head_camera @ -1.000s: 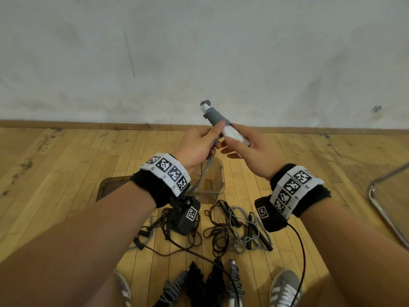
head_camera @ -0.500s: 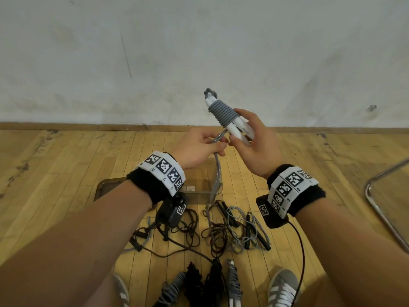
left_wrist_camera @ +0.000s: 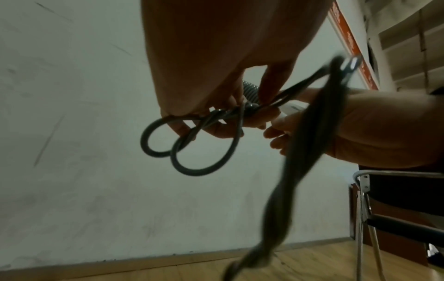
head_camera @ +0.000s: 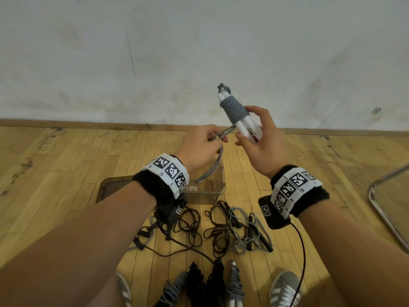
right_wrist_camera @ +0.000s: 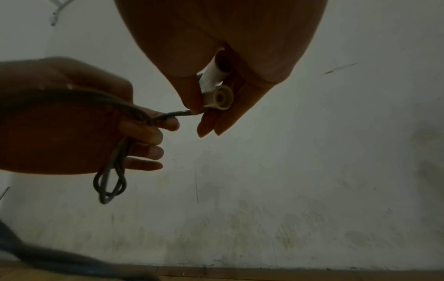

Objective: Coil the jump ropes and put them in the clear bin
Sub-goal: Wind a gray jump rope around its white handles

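Nearest the viewer, by the grey sneakers (head_camera: 285, 289), four wound jump ropes (head_camera: 199, 284) lie side by side on the pale plank floor (head_camera: 66, 173), grey and black cord spiralled tightly into stubby bundles. Just beyond them a loose tangle of ropes (head_camera: 232, 229) sprawls, thin dark brown and grey cord looped over slim black handles. Past the tangle stands the clear bin (head_camera: 218, 191), a rectangular transparent plastic tub with rounded corners, partly hidden behind the left wrist.

Above the bin, the left hand (head_camera: 199, 149) pinches a doubled strand of smooth grey cord (head_camera: 221, 135) between thumb and fingers; in the left wrist view the slack curls into two round loops (left_wrist_camera: 192, 144) below the fingertips. The cord runs short and taut to the bundle in the right hand (head_camera: 263, 140), which curls its thumb and fingers round two white plastic handles (head_camera: 247, 129), smooth tubes laid parallel and tilted up to the left. Grey cord coils (head_camera: 235, 109) wrap the upper half of the handles in neat, close ridges, just above the gripping fingers. A chrome chair frame (head_camera: 380, 207) curves at the right, and a scuffed white wall (head_camera: 199, 52) rises behind.
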`<action>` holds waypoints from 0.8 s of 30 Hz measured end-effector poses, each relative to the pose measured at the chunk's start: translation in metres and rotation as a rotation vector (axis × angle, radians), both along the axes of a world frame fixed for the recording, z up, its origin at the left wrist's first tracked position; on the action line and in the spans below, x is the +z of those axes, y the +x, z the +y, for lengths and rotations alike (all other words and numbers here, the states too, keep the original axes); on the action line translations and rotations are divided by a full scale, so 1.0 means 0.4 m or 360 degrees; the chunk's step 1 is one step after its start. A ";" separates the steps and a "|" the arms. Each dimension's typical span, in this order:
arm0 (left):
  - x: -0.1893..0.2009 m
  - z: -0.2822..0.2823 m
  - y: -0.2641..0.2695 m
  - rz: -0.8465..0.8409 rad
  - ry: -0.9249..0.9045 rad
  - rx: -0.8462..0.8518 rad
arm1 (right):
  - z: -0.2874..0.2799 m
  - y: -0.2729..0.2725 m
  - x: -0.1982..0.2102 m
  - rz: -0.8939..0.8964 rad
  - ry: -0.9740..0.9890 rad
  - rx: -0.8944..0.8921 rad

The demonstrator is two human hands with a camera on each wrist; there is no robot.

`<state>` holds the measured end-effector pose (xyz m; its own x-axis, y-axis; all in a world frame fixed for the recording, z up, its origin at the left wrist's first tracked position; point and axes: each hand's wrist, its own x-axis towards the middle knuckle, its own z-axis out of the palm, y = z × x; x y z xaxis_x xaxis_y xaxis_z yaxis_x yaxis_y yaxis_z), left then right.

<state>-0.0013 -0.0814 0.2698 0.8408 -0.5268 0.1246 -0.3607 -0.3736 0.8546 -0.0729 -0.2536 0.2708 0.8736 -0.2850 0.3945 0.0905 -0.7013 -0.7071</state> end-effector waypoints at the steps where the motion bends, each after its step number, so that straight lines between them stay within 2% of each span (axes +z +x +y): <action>1: 0.003 0.000 -0.003 0.0060 -0.0070 -0.0016 | -0.001 0.000 0.001 0.0004 0.0009 -0.0006; 3: 0.008 -0.002 -0.006 0.0115 -0.0123 -0.0011 | -0.002 -0.002 0.001 0.0004 -0.0010 -0.0020; 8: 0.009 0.006 0.002 0.0142 -0.0032 0.0007 | 0.005 -0.005 -0.003 0.0034 -0.0114 -0.0031; 13: -0.004 0.009 0.004 -0.0074 0.0240 -0.0004 | 0.001 0.006 -0.015 0.0109 -0.0222 -0.0110; 18: 0.003 0.000 0.003 -0.0208 0.0451 0.0172 | -0.005 0.008 -0.012 0.0148 -0.0270 -0.0144; 20: 0.008 0.003 0.000 -0.0149 0.0414 0.0124 | -0.010 0.008 -0.010 0.0159 -0.0220 -0.0167; 24: 0.009 0.007 -0.004 0.0156 0.0056 -0.0134 | -0.015 0.010 -0.015 0.0197 -0.0263 -0.0194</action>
